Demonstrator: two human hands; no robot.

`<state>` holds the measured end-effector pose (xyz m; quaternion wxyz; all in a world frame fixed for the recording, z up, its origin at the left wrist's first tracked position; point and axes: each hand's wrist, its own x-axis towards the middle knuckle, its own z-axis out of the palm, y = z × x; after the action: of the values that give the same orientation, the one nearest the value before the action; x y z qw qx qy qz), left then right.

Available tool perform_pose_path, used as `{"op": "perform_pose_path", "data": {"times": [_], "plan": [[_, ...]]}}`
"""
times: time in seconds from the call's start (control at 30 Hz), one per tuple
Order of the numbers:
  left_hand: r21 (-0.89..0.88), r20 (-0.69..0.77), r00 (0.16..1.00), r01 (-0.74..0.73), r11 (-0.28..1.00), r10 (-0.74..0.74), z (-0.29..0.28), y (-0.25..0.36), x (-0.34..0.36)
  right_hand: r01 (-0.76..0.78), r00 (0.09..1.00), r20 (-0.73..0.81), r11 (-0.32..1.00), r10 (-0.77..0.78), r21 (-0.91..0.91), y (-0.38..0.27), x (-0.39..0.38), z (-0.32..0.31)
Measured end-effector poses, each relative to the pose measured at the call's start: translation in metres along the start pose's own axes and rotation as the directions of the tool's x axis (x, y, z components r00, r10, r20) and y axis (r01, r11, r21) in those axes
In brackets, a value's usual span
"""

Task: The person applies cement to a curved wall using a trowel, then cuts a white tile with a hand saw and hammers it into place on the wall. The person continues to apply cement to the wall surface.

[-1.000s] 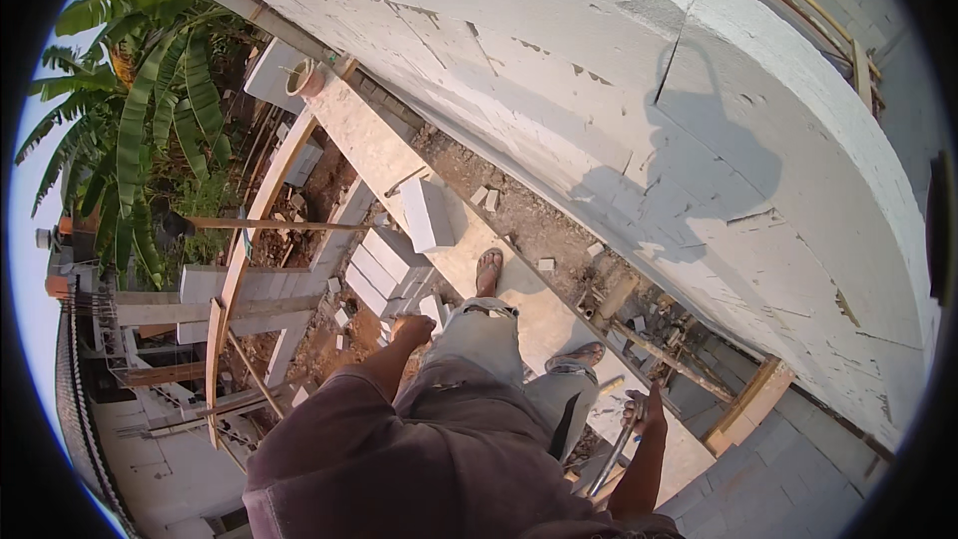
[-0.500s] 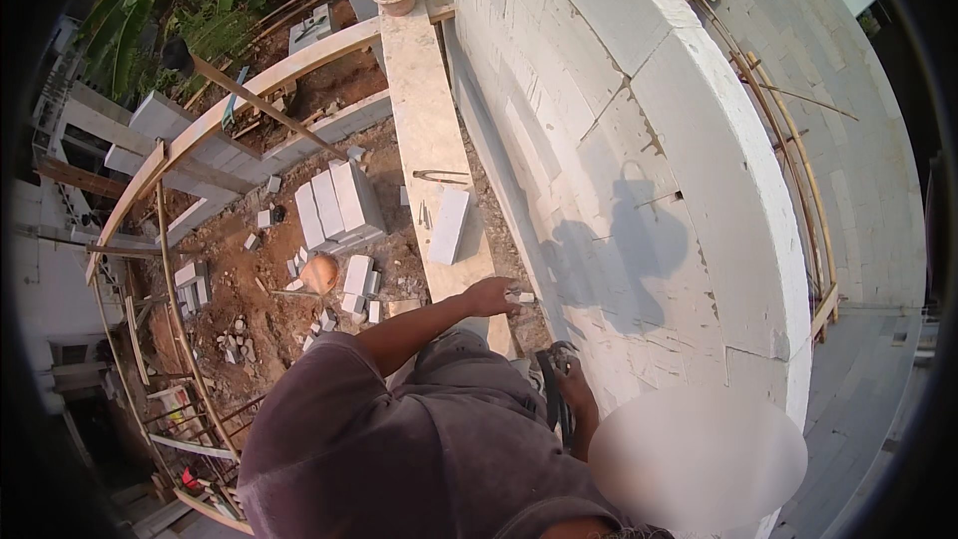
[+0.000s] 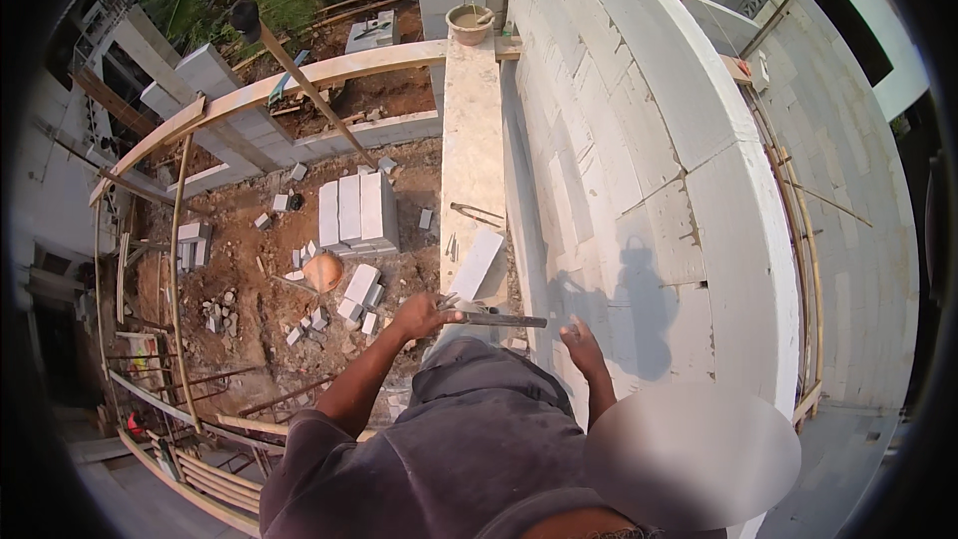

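My left hand (image 3: pixel 419 318) is closed round one end of a dark, straight, bar-like tool (image 3: pixel 507 320), held level across my front; its exact kind is unclear. At the tool's other end, apart from it, my right hand (image 3: pixel 581 341) is raised beside the wall, its fingers partly spread with nothing visible in them. Just beyond the tool, a white block (image 3: pixel 477 265) lies slantwise on a long pale plank (image 3: pixel 471 130). Farther along that plank rests a thin, dark two-legged tool (image 3: pixel 478 211), with small nail-like pieces (image 3: pixel 451 246) near it.
The tall white block wall (image 3: pixel 629 150) rises close on my right, bearing my shadow. A mortar bucket (image 3: pixel 469 25) stands at the plank's far end. Down left lie stacked blocks (image 3: pixel 357 210), an orange bowl (image 3: pixel 322 271) and rubble. A hammer-like wooden pole (image 3: pixel 309 90) leans there.
The dark tool has come up from my right side into my left hand. My right hand has risen away from my hip. A small pale piece formerly at my left fingers no longer shows there.
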<state>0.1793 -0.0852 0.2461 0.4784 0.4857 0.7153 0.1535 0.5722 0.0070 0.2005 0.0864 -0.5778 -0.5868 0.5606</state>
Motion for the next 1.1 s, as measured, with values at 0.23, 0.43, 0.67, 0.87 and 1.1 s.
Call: {"op": "perform_pose_path", "data": {"times": [0.23, 0.43, 0.67, 0.87, 1.1], "plan": [[-0.577, -0.523, 0.773, -0.012, 0.817, -0.358, -0.054, -0.106, -0.043, -0.605, 0.792, 0.255, 0.769, 0.554, 0.206, 0.089, -0.033, 0.004], [-0.512, -0.600, 0.673, 0.094, 0.854, -0.434, -0.100, -0.110, -0.027, -0.385, 0.622, 0.666, 0.901, 0.412, -0.199, -0.107, 0.036, -0.088], [-0.451, -0.366, 0.897, 0.060, 0.891, -0.246, -0.187, 0.002, 0.080, 0.509, 0.858, 0.234, 0.686, -0.458, -0.520, -0.285, 0.200, -0.031], [-0.281, -0.201, 0.979, -0.081, 0.956, 0.024, -0.263, 0.087, 0.219, 0.651, 0.739, 0.612, 0.533, -0.281, -0.541, -0.381, 0.330, 0.016], [-0.246, -0.410, 0.902, 0.036, 0.969, -0.138, -0.299, 0.023, 0.396, 0.531, 0.723, 0.685, 0.704, -0.087, -0.471, -0.403, 0.532, -0.021]]}}
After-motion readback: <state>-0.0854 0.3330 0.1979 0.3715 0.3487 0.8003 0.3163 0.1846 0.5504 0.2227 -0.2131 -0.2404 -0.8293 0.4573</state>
